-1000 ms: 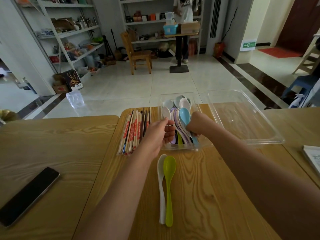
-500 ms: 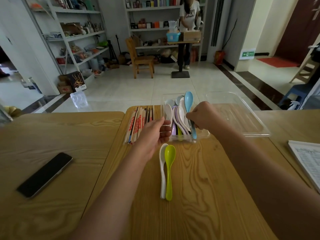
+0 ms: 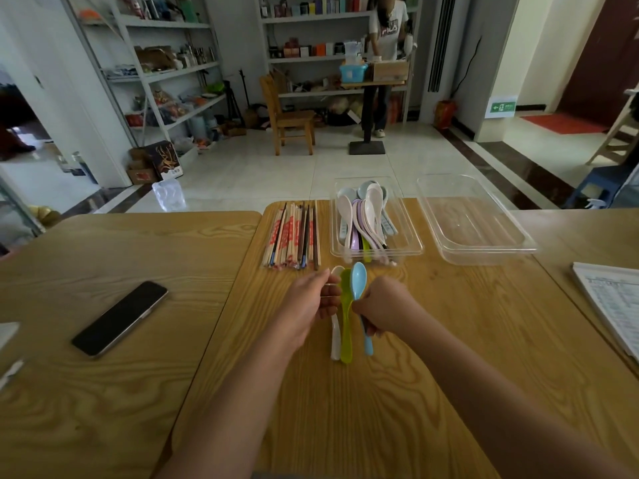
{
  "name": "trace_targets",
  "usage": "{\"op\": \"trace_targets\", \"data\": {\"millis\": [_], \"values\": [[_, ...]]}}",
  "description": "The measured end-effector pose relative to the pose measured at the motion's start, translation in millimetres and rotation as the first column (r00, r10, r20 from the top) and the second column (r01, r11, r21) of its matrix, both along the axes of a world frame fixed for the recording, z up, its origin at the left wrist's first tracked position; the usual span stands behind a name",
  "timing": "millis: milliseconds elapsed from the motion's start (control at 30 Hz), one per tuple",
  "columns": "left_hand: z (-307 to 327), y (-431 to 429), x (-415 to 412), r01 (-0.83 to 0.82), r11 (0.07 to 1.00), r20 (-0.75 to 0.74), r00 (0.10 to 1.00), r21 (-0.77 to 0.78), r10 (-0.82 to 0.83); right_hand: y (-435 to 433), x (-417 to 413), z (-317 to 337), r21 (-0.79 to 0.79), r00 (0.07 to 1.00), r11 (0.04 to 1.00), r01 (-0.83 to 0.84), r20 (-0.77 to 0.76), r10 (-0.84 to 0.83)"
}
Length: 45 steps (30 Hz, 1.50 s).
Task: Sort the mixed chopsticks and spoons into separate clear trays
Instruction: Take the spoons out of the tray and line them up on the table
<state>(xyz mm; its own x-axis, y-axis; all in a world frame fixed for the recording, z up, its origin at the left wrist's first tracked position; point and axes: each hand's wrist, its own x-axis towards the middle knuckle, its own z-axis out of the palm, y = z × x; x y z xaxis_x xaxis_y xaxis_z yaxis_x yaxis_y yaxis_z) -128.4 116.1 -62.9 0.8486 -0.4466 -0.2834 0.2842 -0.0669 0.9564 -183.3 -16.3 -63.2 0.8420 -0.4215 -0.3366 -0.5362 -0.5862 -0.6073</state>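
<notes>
Seen from the head camera, the right hand (image 3: 383, 305) has its fingers curled tight round the stem of a blue spoon (image 3: 358, 276). The bowl sticks out past the knuckles toward the far edge of the table (image 3: 345, 409), and the stem's end pokes out below the grip. Whether the blue spoon touches the wood I cannot tell. Just beside it, a green spoon (image 3: 346, 347) and a white spoon (image 3: 334, 342) lie together at mid-table.

The left hand (image 3: 307, 302) bends its fingers over the white spoon's neck and hides it (pinching or merely resting, I cannot say).

Along the far edge lie the chopsticks (image 3: 292, 236), then a small clear tray (image 3: 411, 244) heaped with spoons (image 3: 366, 219), then a larger clear tray (image 3: 484, 252). On the table to the left lies a phone (image 3: 119, 318). Printed papers (image 3: 608, 305) are cut off at the right.
</notes>
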Motion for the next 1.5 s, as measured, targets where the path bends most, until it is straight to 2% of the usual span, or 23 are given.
{"op": "trace_targets", "data": {"millis": [433, 600, 800, 900, 1033, 1200, 1333, 1500], "values": [[-5.8, 0.1, -2.7, -0.002, 0.999, -0.030, 1.000, 0.032, 0.003, 1.3, 4.3, -12.8, -0.032, 0.999, 0.999, 0.016, -0.042, -0.017], [-3.5, -2.4, -1.1, -0.005, 1.000, -0.027, 1.000, 0.021, 0.005, 4.0, 10.4, -12.2, 0.048, 0.999, 0.998, 0.033, -0.045, -0.031], [-2.2, -4.3, 3.6, -0.014, 1.000, -0.026, 1.000, 0.009, 0.014, 1.0, 10.6, -11.7, 0.070, 1.000, 0.998, -0.006, -0.027, 0.008], [0.6, -6.9, 6.7, -0.011, 1.000, -0.028, 1.000, -0.019, 0.010, -8.0, 8.0, -5.0, 0.066, 0.999, 0.998, -0.015, 0.031, 0.013], [9.2, -12.8, 17.5, 0.004, 1.000, 0.000, 1.000, -0.031, -0.004, -29.3, 10.7, 20.4, 0.031, 0.989, 0.999, -0.017, 0.146, 0.012], [22.9, -29.8, 41.7, 0.025, 0.998, 0.026, 0.999, -0.049, -0.024, -78.5, 43.1, 44.9, -0.018, 0.964, 0.995, 0.098, 0.251, -0.091], [35.2, -49.6, 59.5, 0.050, 0.997, 0.025, 0.998, -0.057, -0.049, -111.5, 81.0, 43.4, -0.068, 0.977, 0.988, 0.139, 0.174, -0.125], [41.6, -71.3, 75.0, 0.072, 0.995, 0.016, 0.997, -0.065, -0.071, -118.0, 112.7, 30.1, -0.181, 0.993, 0.980, 0.078, 0.106, -0.060]]}}
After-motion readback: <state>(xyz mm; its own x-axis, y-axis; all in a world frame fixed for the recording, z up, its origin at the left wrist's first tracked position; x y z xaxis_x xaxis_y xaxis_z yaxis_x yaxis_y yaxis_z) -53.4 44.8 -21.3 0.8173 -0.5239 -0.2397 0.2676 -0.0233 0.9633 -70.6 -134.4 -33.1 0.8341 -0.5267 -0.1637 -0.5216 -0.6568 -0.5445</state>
